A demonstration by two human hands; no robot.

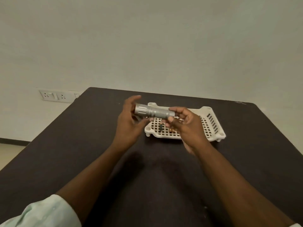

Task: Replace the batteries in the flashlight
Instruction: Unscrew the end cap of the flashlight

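Table point(68, 153), dark and wide, fills the near scene, with a pale wall point(147, 38) beyond and a socket plate point(54, 95) at far left. White lattice tray point(211, 126) sits toward the table's far side, small dark and tan items point(161, 126) on its grid, too small to tell. Left hand point(129, 122) is spread, cupping the wide head of the silver flashlight point(154, 111). Right hand point(185, 123) pinches its narrow end. The flashlight lies level above the tray's left part.
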